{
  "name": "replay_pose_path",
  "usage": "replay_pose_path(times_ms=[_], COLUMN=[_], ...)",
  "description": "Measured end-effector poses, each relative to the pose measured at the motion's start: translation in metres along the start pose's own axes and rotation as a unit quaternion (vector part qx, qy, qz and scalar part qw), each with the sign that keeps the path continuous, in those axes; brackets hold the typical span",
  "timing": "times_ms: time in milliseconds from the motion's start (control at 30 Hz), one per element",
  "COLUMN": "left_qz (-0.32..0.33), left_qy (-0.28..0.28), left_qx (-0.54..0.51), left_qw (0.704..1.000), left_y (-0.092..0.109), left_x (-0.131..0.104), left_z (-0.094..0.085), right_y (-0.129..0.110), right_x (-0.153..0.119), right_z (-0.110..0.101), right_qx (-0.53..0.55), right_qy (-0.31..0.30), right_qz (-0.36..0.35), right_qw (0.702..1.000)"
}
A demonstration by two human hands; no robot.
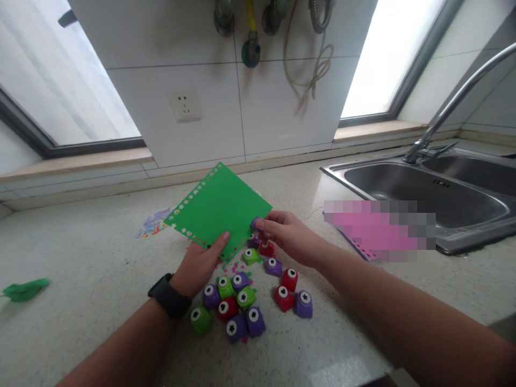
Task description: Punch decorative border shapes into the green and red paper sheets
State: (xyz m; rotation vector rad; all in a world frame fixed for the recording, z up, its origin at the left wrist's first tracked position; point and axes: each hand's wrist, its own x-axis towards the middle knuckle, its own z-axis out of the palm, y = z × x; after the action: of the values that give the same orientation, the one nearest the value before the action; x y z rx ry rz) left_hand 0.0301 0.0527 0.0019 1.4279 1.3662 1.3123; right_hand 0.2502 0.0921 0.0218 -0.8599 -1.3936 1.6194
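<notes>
A green sheet of paper (226, 207) is tilted above the counter, with small shapes punched along its left and lower edges. My left hand (203, 260) grips its lower edge, thumb on top and fingers beneath. My right hand (286, 231) is closed on a purple craft punch (255, 223) at the sheet's right-hand edge. Below the hands stand several more craft punches: purple (236, 328), green (200, 320) and red (228, 308), each with a white round top bearing a dark shape. Small pink and green paper cut-outs (237, 267) lie among them.
Colourful paper bits (155, 221) lie left of the sheet. A crumpled green item (26, 290) is at the far left. Pink sheets (363, 231), partly blurred, lie beside the steel sink (387, 177) with its tap (417, 150). A tiled wall with a socket (184, 105) stands behind.
</notes>
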Motion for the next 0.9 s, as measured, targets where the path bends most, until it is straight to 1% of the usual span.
replay_pose_path(times_ms=[167,267,400,567,700,833,900], left_qz=[0.014,0.021,0.014,0.061,0.060,0.097,0.105], left_qy=[-0.012,-0.011,-0.012,-0.027,-0.039,-0.053,-0.059], left_qx=[-0.007,-0.009,-0.014,-0.010,0.007,0.021,0.028], left_qw=[1.000,1.000,1.000,0.998,0.997,0.994,0.992], left_y=[0.004,0.004,0.002,0.000,-0.002,-0.004,-0.005], left_x=[0.000,0.000,0.000,0.002,0.003,0.004,0.004], left_z=[0.001,0.002,0.002,0.002,0.000,-0.001,-0.002], right_y=[0.000,0.001,0.000,0.000,-0.002,-0.002,-0.002], right_x=[-0.002,-0.002,-0.003,-0.003,-0.003,-0.003,-0.003], right_z=[0.003,0.006,0.010,0.014,0.016,0.016,0.017], right_qx=[0.011,0.007,0.007,-0.014,-0.032,-0.047,-0.045], right_qy=[-0.023,-0.025,-0.021,-0.016,-0.025,-0.033,-0.032], right_qz=[0.016,0.033,0.044,0.046,0.039,0.043,0.047], right_qw=[1.000,0.999,0.999,0.999,0.998,0.997,0.997])
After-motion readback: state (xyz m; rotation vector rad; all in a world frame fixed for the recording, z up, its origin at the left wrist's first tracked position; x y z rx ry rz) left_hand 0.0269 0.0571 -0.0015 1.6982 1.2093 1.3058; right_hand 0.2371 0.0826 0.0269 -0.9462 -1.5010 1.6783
